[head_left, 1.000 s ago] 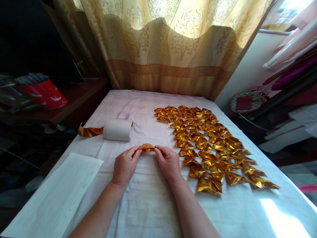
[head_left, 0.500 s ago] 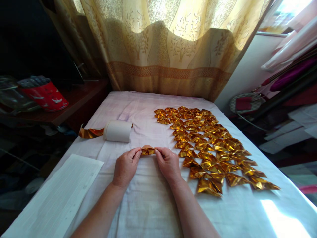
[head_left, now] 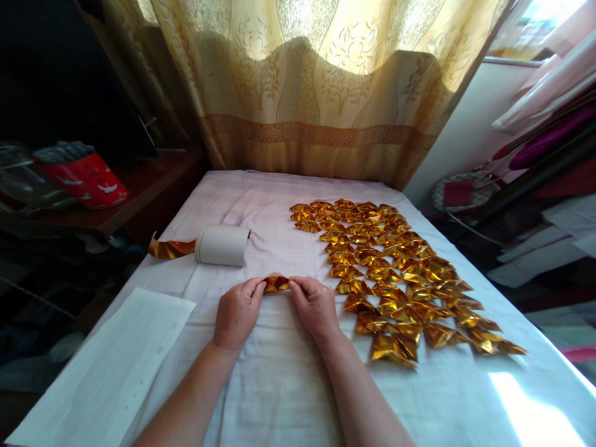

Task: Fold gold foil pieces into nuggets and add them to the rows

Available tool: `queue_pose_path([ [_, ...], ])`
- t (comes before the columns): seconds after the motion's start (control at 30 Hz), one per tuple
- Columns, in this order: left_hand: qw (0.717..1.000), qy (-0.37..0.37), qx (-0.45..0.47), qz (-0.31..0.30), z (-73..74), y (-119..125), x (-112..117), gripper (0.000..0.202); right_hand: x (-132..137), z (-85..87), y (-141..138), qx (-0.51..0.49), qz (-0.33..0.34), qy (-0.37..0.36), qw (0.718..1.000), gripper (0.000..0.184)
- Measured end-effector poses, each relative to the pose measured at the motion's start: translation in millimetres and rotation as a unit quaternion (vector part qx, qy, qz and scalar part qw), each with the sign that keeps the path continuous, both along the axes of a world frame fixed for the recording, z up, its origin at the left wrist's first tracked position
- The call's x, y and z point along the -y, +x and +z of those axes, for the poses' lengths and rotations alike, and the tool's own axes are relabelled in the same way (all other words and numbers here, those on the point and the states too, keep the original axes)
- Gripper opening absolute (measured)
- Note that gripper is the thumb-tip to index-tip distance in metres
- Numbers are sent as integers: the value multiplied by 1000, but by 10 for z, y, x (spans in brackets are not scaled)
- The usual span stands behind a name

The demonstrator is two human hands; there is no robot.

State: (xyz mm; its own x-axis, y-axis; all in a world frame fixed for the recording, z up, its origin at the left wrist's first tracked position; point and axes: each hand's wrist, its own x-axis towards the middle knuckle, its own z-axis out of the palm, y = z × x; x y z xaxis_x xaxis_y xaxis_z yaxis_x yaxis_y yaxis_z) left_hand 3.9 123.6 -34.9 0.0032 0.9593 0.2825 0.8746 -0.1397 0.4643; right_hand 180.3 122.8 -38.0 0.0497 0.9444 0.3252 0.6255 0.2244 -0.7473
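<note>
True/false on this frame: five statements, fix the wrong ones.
1. The left hand and right hand hold one small folded gold foil piece. True.
2. The white paper cylinder stands upright. False: it lies on its side.
3. More folded gold foil pieces lie in rows right of the right hand. True.
4. The flat white paper sheet lies right of both hands. False: left of them.
5. The red container with white shapes sits on the dark wooden surface. True.

L hand (head_left: 237,313) & R hand (head_left: 317,310): bare. L forearm (head_left: 193,388) & R forearm (head_left: 365,391): bare, wrist to lwr. view edge; rounded, tapering twd. wrists.
</note>
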Motion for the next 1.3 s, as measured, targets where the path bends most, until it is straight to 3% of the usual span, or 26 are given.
queue_pose_path([
  [0.47, 998, 15, -59, -12, 55, 23, 18, 30, 16, 22, -10, -9, 13, 20, 1000, 23],
  [0.9, 1000, -1, -4, -11, 41, 4, 6, 29, -2, 48, -3, 5, -11, 33, 999, 19],
  [1.3, 997, 3, 77, -8, 118, 25, 23, 34, 64, 243, 20, 181, -69, 42, 980, 13],
])
